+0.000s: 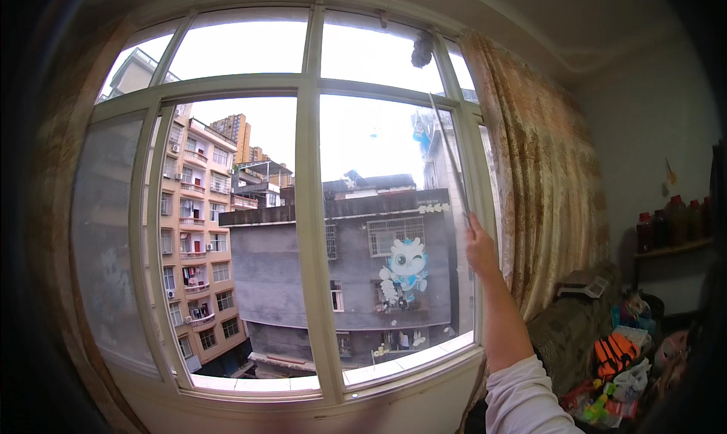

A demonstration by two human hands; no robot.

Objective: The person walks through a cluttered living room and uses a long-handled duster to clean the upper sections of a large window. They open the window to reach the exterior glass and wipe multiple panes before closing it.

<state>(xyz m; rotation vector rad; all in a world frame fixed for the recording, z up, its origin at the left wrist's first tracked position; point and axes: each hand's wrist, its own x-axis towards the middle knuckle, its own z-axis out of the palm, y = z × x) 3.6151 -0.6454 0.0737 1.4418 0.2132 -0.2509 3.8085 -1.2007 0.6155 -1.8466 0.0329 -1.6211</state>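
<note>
My right hand [480, 247] is raised at the right side of a large framed window [309, 150], closed around the lower end of a thin metal pole [451, 153]. The pole slants up and to the left across the right pane. Above its visible upper end, a fluffy grey duster head [422, 50] is at the upper right pane, near the frame; the link between the two is hard to see against the bright sky. A blue and white cartoon sticker [408, 269] is on the right pane below. My left hand is out of view.
A patterned gold curtain [534, 172] hangs right of the window, close to my forearm. Beyond it, a sofa [559, 332] holds an orange and black item [615, 354] and plastic bags [631, 382]. Bottles with red caps [677, 221] stand on a wall shelf [673, 249].
</note>
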